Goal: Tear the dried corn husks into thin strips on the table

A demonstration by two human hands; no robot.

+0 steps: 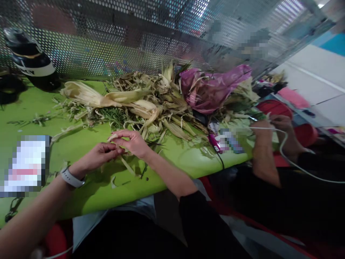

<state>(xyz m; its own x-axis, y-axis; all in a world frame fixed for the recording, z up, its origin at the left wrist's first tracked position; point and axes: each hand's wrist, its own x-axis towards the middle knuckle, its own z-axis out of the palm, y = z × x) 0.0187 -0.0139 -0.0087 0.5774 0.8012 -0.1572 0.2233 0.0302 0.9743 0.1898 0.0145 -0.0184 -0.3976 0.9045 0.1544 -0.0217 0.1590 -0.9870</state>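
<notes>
My left hand (101, 154) and my right hand (132, 142) meet over the green table (88, 187), fingertips pinched together on a thin pale strip of corn husk (114, 137). A white watch (70, 177) sits on my left wrist. Just beyond my hands lies a big heap of dried corn husks (140, 100), with long pale husks reaching left. A few husk scraps (126, 166) lie on the table under my hands.
A pink plastic bag (210, 88) lies on the heap at the right. Another person's hands (272, 126) work at the table's right end, near a white cable (285, 144). A perforated metal screen (134, 36) backs the table. A black bottle (32, 59) stands far left.
</notes>
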